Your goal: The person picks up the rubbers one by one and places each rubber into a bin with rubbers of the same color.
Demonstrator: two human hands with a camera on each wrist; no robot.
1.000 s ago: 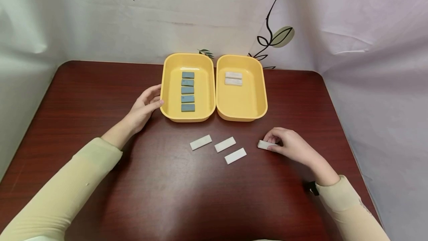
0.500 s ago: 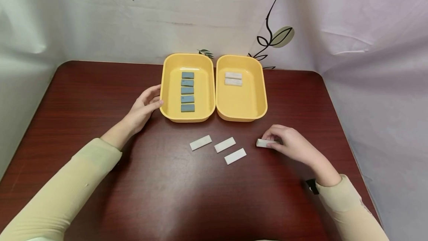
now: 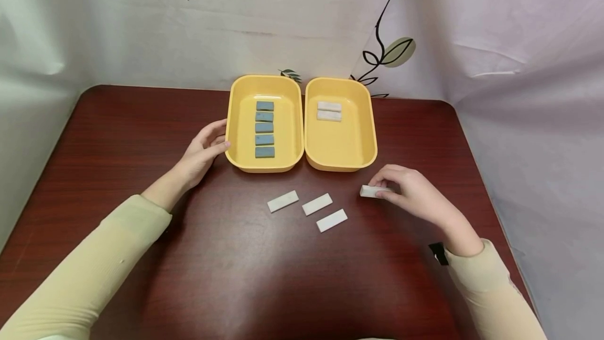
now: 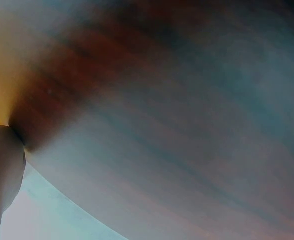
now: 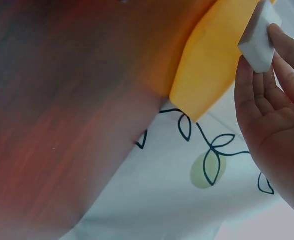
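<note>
My right hand [image 3: 415, 193] pinches a small white rectangular block [image 3: 370, 191] between thumb and fingers, just above the table and in front of the right yellow tray [image 3: 341, 166]. The right wrist view shows the thumb on one face of that block [image 5: 260, 42] and the fingertips behind it. My left hand [image 3: 198, 153] rests against the outer left side of the left yellow tray [image 3: 264, 168], thumb at the rim. Part of its fingers is hidden by the tray. Three more white blocks [image 3: 317, 204] lie tilted on the table between the hands.
Several grey-blue blocks [image 3: 264, 128] form a column inside the left tray. Two whitish blocks [image 3: 329, 111] lie side by side near the right tray's back. Both trays stand side by side at the back of the dark red table [image 3: 264, 277], before a patterned curtain [image 3: 245, 14].
My right hand has moved slightly away from me, toward the right tray, carrying the white block. The left hand, the trays and the other blocks have stayed in place.
</note>
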